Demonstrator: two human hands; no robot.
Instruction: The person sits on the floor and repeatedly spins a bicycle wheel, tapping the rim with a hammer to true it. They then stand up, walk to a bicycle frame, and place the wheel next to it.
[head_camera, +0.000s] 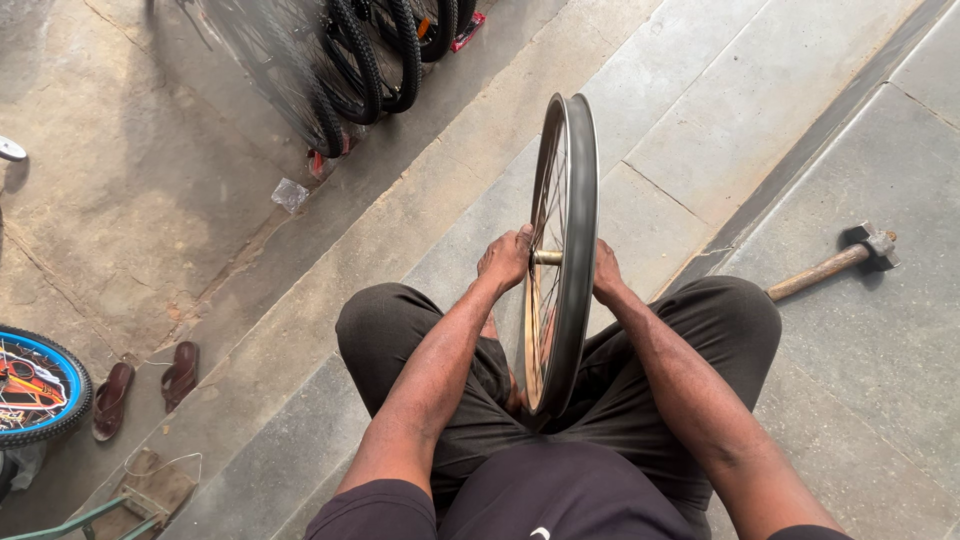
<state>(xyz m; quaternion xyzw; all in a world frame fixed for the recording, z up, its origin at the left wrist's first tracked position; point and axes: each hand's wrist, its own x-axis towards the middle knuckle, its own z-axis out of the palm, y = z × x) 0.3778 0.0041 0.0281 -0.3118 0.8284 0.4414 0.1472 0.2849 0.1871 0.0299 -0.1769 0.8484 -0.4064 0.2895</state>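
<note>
While one wheel (566, 250) stands upright between knees, left hand (505, 260), right hand (606, 272) grip axle ends.

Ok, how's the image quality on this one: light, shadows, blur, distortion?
Head view: even daylight, soft shadows; the hammer casts a short one. Sharp on the wheel rim, left hand and right hand; no motion blur. Paving lines splay with wide-angle distortion. The tyres at the top are dark and partly cropped.
</note>
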